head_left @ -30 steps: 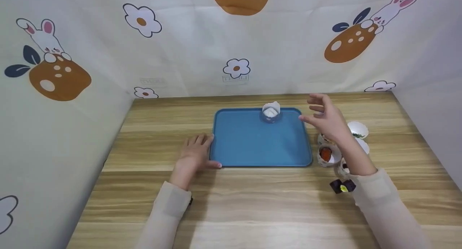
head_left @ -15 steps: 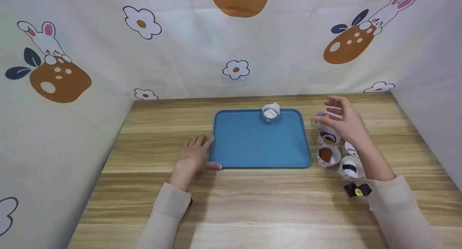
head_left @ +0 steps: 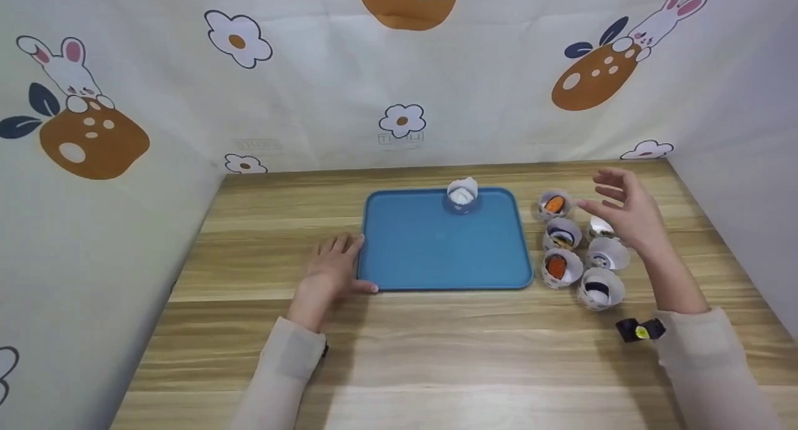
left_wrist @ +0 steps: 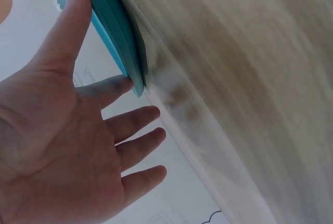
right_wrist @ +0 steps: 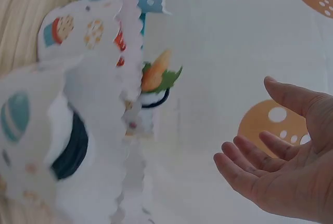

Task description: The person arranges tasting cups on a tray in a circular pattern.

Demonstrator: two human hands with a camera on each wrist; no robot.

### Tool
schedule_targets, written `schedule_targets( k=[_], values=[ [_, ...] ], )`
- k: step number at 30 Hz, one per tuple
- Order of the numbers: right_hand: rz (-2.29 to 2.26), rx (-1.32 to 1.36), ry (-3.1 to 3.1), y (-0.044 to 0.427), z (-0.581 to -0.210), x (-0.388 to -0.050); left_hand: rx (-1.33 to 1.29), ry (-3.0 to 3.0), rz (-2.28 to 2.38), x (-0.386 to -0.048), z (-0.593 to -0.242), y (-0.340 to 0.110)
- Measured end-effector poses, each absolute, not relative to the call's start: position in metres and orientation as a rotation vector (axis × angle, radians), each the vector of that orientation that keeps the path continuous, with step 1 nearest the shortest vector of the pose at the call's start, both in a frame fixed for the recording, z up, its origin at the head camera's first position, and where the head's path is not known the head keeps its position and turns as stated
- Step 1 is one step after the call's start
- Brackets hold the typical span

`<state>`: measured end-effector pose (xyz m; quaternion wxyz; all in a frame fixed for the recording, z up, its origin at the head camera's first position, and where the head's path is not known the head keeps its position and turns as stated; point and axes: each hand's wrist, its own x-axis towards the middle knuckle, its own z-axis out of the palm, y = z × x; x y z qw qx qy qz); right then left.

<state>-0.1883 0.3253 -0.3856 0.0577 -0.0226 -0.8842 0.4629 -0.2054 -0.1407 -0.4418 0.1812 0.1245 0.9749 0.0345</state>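
Note:
My left hand [head_left: 332, 268] rests at the left edge of the blue tray [head_left: 436, 243], its thumb and index finger touching the rim. In the left wrist view the fingers lie spread, with the tray's rim [left_wrist: 112, 26] against the thumb. My right hand [head_left: 633, 215] is raised beside the group of paper cups, fingers loosely bent and holding nothing. Several cups hold sushi pieces: one with an orange-topped sushi [head_left: 554, 204], one with a red-topped sushi [head_left: 556, 267], one with a white sushi with a dark band [head_left: 596, 291]. One paper cup [head_left: 462, 195] with white contents stands at the tray's back.
A wooden table [head_left: 449, 361] runs under everything, with a patterned cloth wall [head_left: 324, 93] behind it. The paper cups stand close together to the right of the tray. A black object with a yellow-green mark [head_left: 641, 331] sits at the right wrist.
My right hand has moved right, away from the tray and past the cups, uncovering several of them. My left hand stays at the tray's edge. The cup on the tray has not moved.

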Motion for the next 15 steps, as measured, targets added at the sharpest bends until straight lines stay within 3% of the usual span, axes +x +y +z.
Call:
schedule_targets(
  k=[15],
  values=[
    [1.425, -0.084, -2.563, 0.379, -0.415, -0.187, 0.353, 2.707, -0.002, -0.210, -0.434, -0.134]
  ],
)
